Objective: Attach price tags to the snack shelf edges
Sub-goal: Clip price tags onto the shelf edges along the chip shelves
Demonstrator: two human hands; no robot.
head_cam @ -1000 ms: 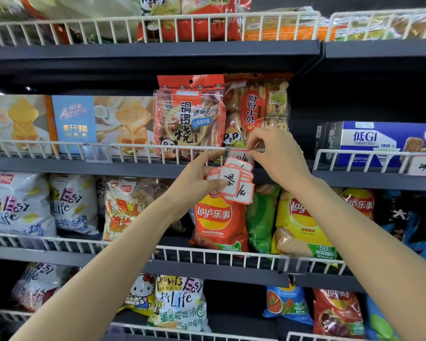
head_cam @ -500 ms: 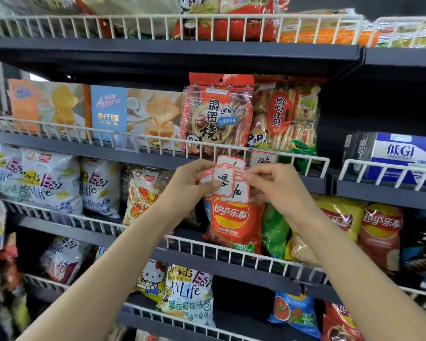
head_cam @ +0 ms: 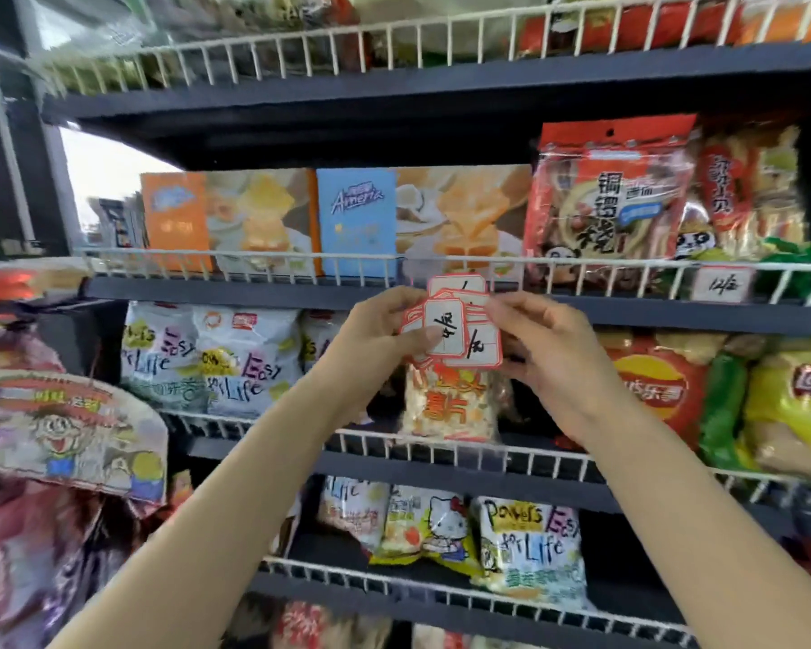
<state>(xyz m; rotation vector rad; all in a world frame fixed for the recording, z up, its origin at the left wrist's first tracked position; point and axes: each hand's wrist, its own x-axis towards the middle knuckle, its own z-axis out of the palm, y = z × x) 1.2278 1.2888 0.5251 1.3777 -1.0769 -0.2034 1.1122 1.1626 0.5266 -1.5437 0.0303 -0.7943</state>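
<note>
The price tags (head_cam: 448, 330) in front of me are flat white cards with rounded corners, thin red borders and black handwriting, fanned into a loose stack. My left hand (head_cam: 375, 334) grips the stack from its left side, thumb pressed across the face of the front card and fingers curled behind. My right hand (head_cam: 541, 341) closes in from the right, its fingertips (head_cam: 499, 304) pinching the upper right edge of the fan. I hold the stack just in front of the dark metal shelf edge (head_cam: 254, 292), below its white wire rail (head_cam: 300, 264). Behind that rail stand matte cardboard boxes (head_cam: 357, 222) in orange and blue, and beside them a glossy red snack bag (head_cam: 605, 199). 1 tag (head_cam: 722, 284) already hangs on the rail to the right, blurred. Below my hands sit crinkly foil chip bags (head_cam: 207, 353), white with colourful lettering, and a clear packet of pale chips (head_cam: 448, 405) directly under the stack.
</note>
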